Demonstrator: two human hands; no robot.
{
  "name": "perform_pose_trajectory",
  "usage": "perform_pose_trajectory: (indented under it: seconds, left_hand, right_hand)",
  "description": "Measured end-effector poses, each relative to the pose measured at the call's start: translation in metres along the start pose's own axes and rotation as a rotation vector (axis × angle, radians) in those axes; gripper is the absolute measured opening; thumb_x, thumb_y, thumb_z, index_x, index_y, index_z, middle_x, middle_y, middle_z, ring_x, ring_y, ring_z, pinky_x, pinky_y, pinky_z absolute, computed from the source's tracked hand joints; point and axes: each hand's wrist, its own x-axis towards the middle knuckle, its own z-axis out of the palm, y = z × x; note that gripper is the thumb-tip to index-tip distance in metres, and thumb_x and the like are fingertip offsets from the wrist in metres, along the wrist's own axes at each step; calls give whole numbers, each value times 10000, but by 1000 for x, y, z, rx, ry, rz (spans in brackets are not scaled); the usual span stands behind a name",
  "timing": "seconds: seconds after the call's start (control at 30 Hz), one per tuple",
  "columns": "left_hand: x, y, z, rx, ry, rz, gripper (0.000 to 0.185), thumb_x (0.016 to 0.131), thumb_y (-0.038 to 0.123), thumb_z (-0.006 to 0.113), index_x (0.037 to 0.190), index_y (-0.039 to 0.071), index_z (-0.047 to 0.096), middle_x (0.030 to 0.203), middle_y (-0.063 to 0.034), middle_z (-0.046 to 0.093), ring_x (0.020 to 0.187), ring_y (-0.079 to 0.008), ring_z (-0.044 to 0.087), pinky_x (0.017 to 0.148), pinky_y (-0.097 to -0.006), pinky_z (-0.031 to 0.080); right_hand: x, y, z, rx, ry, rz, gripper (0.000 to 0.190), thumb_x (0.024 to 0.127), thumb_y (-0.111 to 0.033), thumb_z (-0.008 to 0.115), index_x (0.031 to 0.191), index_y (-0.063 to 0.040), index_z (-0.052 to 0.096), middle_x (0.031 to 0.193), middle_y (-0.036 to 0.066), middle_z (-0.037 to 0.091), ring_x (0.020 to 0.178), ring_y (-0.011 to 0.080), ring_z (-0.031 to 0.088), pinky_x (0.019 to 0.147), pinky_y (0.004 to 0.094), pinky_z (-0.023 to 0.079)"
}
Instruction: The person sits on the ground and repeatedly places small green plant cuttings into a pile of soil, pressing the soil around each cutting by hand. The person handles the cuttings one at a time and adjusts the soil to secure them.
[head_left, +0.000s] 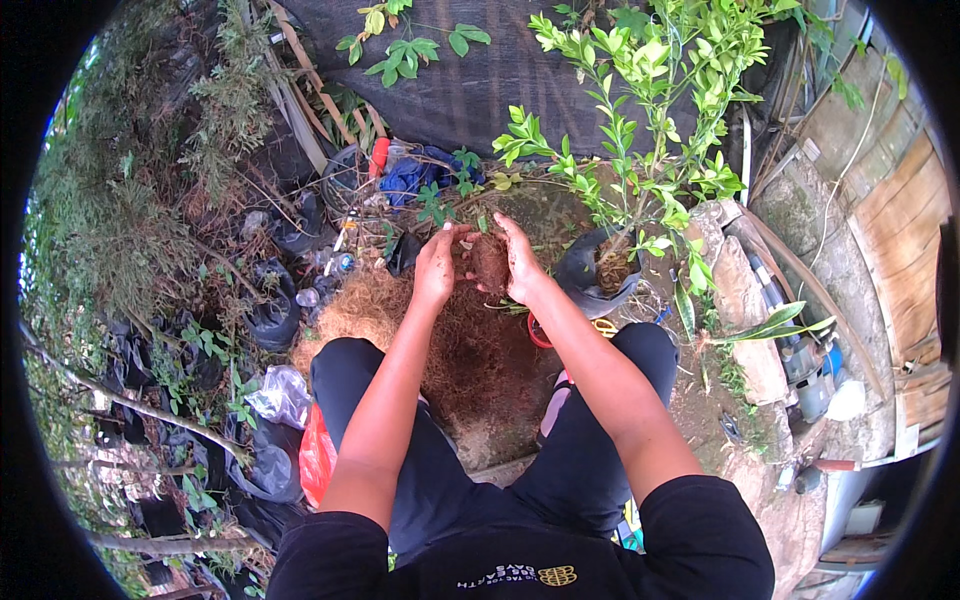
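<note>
Between my hands is a rounded brown ball of fibre or soil, with a small green leaf at its top. My right hand holds it from the right; fingertips show along its left side, probably that hand's own. Cupped on the other side is my left hand, its palm slightly apart from the ball and its fingers extended. Loose light-brown coconut fibre lies below and to the left, and darker crumbly material covers the ground between my legs. A red container is partly hidden by my right forearm.
A leafy shrub grows in a black grow bag at the right. Yellow-handled scissors lie near my right knee, and pliers farther right. Plastic bags, including a red one, sit at the left. Dark netting hangs behind.
</note>
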Motion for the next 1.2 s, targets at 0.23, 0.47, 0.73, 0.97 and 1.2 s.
perform_pose_trajectory:
  seconds: [0.23, 0.47, 0.73, 0.97, 1.2]
  left_hand:
    - [-11, -9, 10, 785, 253, 114, 574, 1076, 552, 369, 1294, 101, 650, 1202, -194, 713, 1023, -365, 696, 869, -469, 550]
    - [-15, -23, 9, 1113, 292, 328, 465, 1056, 427, 378, 1272, 129, 662, 1214, -150, 671, 1132, -391, 636, 928, -590, 478]
    - [12, -34, 8, -89, 71, 282, 589, 1131, 481, 271, 1271, 46, 644, 1194, -118, 676, 1072, -219, 658, 907, -349, 503]
    - [8, -18, 8, 61, 86, 128, 371, 1050, 407, 571, 1229, 96, 670, 1116, -30, 666, 927, -126, 607, 695, -287, 475]
    - [-3, -8, 5, 83, -165, 61, 396, 996, 363, 683, 1239, 51, 667, 1037, -15, 666, 903, -104, 603, 680, -271, 500]
  right_hand:
    - [8, 29, 20, 163, 24, -146, 539, 969, -582, 608, 1200, -103, 690, 1077, 52, 713, 973, 190, 677, 879, 361, 529]
    - [-1, 48, 28, -123, 121, -437, 457, 952, -430, 736, 1179, -35, 705, 1051, 4, 682, 946, 95, 607, 826, 291, 482]
    - [9, 45, 22, 113, 90, -340, 422, 897, -523, 772, 1007, -122, 696, 912, 6, 687, 756, 141, 632, 624, 316, 482]
    - [9, 34, 19, 315, 83, -241, 517, 956, -684, 578, 938, -174, 654, 853, 39, 699, 702, 239, 678, 551, 381, 518]
    - [11, 31, 6, 282, -3, -238, 581, 962, -721, 530, 954, -163, 691, 829, -12, 697, 708, 173, 669, 549, 367, 518]
